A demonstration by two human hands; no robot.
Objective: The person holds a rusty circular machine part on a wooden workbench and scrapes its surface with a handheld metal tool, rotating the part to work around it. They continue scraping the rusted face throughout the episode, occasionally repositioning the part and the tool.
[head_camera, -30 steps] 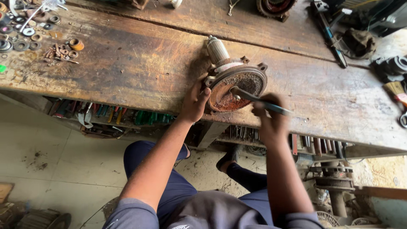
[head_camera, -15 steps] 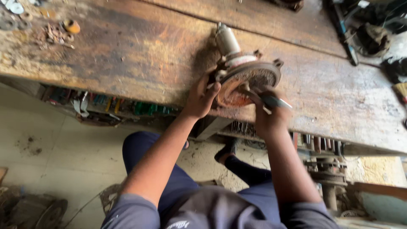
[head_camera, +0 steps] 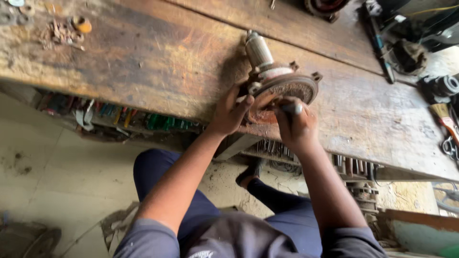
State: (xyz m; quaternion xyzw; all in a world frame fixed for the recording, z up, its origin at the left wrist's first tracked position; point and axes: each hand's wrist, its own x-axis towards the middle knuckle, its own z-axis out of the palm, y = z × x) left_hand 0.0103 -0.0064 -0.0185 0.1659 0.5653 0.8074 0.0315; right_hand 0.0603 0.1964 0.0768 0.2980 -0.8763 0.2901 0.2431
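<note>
A rusty round motor housing [head_camera: 287, 88] with a pale cylindrical end [head_camera: 258, 50] lies near the front edge of the worn wooden bench [head_camera: 143, 57]. My left hand [head_camera: 229, 112] grips the housing's left rim. My right hand [head_camera: 294, 122] is closed around a tool with a blue-grey handle [head_camera: 290, 108], its end pointed into the housing's open face. The tool's tip is hidden by my fingers.
Small rusty nuts and washers [head_camera: 62, 31] lie at the bench's far left. Hand tools [head_camera: 119, 117] hang in a rack under the bench. A brush [head_camera: 442, 114], a long dark tool [head_camera: 377, 45] and other motor parts [head_camera: 442, 86] sit at the right.
My right hand has turned over the housing so the tool, earlier laid across it pointing right, now stands end-on in my fist. The camera has moved closer.
</note>
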